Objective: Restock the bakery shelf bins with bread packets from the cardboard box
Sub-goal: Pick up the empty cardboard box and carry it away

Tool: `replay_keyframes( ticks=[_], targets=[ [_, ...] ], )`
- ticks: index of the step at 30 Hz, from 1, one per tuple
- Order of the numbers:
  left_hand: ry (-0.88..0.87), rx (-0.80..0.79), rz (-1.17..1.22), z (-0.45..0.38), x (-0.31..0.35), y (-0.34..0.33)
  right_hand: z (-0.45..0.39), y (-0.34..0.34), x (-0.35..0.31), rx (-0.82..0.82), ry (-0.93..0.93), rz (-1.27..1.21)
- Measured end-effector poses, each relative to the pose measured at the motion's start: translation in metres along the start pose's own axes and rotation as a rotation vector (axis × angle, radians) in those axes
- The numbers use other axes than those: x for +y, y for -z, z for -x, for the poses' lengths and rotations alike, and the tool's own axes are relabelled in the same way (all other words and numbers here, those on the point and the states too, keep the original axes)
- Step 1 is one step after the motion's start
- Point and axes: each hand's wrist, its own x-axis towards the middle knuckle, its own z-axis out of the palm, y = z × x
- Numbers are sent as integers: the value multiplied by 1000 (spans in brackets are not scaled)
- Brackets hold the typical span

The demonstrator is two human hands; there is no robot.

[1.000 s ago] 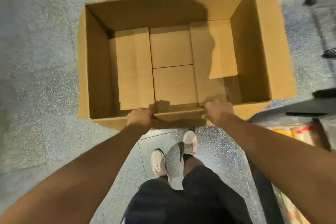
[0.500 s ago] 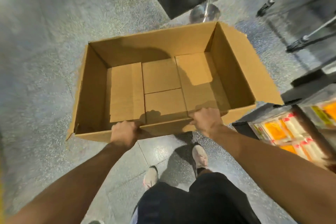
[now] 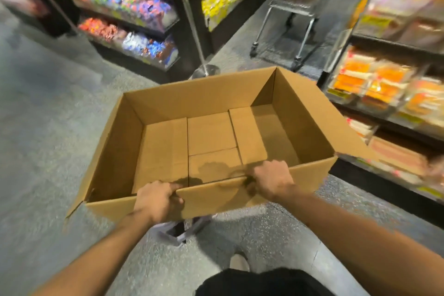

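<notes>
An open brown cardboard box (image 3: 153,108) hangs in front of me above the floor, with nothing inside it but its bottom flaps. My left hand (image 3: 157,200) grips the near wall of the box left of centre. My right hand (image 3: 272,181) grips the same wall right of centre, fingers curled over the rim. To the right stands the bakery shelf (image 3: 389,125) with clear bins holding bread packets (image 3: 370,79) in orange and white wrappers.
Black shelves of colourful wrapped sweets (image 3: 134,26) stand ahead on the left. A metal post with a round base (image 3: 206,71) rises just beyond the box. A wire cart (image 3: 288,17) stands behind it. Speckled grey floor (image 3: 48,127) spreads to the left.
The box has come up and forward in both hands, and my view has lifted from the floor to the shelves ahead. Both hands hold the same near wall.
</notes>
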Motion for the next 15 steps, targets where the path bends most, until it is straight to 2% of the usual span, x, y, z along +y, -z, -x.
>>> replay_keyframes(
  ticks=[7, 15],
  targets=[
    [-181, 4, -100, 44, 56, 1, 117, -34, 10, 47, -178, -85],
    [-475, -5, -232, 88, 171, -14, 287, -84, 38, 109, -439, -194]
  ],
)
